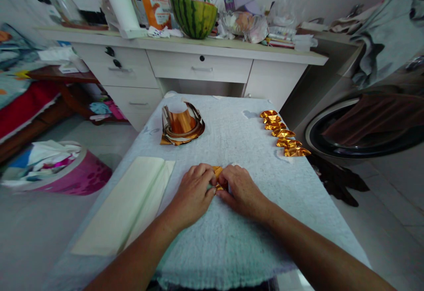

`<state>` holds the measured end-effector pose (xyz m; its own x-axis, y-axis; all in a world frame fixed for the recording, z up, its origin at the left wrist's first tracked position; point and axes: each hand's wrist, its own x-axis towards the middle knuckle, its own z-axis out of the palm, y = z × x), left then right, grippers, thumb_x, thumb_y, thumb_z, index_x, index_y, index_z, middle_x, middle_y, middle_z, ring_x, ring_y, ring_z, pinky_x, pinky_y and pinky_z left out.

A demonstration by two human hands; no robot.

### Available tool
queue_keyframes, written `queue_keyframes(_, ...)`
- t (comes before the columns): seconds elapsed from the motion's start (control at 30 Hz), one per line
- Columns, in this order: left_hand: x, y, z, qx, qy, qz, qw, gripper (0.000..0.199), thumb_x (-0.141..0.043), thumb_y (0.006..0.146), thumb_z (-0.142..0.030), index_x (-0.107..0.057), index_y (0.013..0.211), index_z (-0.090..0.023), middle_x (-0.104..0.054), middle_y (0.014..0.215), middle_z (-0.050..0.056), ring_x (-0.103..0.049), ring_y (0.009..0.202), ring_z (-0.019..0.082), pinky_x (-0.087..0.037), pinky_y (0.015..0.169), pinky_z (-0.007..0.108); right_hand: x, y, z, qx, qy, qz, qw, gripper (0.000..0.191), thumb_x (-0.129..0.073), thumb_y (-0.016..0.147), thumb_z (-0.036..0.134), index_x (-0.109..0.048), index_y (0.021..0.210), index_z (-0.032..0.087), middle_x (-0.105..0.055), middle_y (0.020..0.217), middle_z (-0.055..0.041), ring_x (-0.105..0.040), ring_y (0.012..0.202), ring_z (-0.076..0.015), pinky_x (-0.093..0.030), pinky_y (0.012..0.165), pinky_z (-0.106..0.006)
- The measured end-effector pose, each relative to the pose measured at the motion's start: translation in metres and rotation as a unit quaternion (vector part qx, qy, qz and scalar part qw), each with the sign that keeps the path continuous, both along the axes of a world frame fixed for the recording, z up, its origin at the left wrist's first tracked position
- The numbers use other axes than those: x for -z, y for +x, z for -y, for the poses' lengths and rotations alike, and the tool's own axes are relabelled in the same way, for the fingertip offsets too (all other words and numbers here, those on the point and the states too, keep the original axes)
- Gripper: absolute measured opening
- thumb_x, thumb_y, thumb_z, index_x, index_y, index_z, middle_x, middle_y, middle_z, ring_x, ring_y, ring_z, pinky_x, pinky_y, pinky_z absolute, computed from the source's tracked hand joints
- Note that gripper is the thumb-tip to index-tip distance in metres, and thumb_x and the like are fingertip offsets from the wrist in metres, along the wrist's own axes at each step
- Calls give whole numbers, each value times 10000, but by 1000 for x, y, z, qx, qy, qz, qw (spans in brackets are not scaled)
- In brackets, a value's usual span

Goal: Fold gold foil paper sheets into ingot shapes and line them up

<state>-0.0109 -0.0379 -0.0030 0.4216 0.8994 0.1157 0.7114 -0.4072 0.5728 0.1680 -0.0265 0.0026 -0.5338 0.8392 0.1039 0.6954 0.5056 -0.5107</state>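
Between my two hands, low over the middle of the cloth-covered table, is a small piece of gold foil paper (217,171), mostly hidden by fingers. My left hand (197,189) has its fingers curled and closed on the foil's left side. From the right, my right hand (243,190) pinches the same piece. A row of several folded gold foil ingot shapes (280,134) lies along the table's right edge. Toward the back left sits a curled stack of gold foil sheets (180,125). Left of my hands lies a pile of pale yellow paper (122,207).
A pale cloth (232,247) covers the table. Behind it stands a white cabinet (198,66) holding a cut watermelon (195,17), a paper roll (121,6) and bags. To the left is a pink waste bin (89,174); to the right, a washing machine (311,127).
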Motion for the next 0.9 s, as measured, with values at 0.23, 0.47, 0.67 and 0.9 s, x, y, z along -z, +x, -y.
queue_keyframes(0.23,-2,-7,-3,36,-31,9,999,196,-472,805,-83,-468,934,-231,-501,1090,24,-433,1062,217,-387,915,388,-1,0,1,5,-4,5,1000,178,-655,768,178,-490,835,188,-544,840,-14,-434,789,-173,-299,719,-307)
queue_keyframes(0.47,-4,-11,-3,55,-46,17,997,308,-427,738,-26,-456,959,-240,-487,1114,22,-413,1095,212,-381,956,382,-5,2,1,-3,-26,-2,1000,204,-597,731,85,-485,864,192,-538,857,-18,-432,813,-179,-307,739,-308)
queue_keyframes(0.67,-6,-13,-2,65,-57,20,996,351,-402,711,-9,-460,966,-243,-482,1125,22,-403,1118,204,-375,984,378,-7,6,2,-26,-30,-16,999,231,-519,697,41,-468,861,195,-531,867,-17,-415,816,-178,-307,735,-307)
queue_keyframes(0.9,-7,-13,-3,61,-48,24,997,315,-416,717,-27,-473,948,-233,-497,1109,30,-420,1109,206,-379,981,386,-11,7,5,-43,-17,-20,999,240,-499,659,68,-466,863,192,-513,879,-32,-407,824,-195,-321,748,-325)
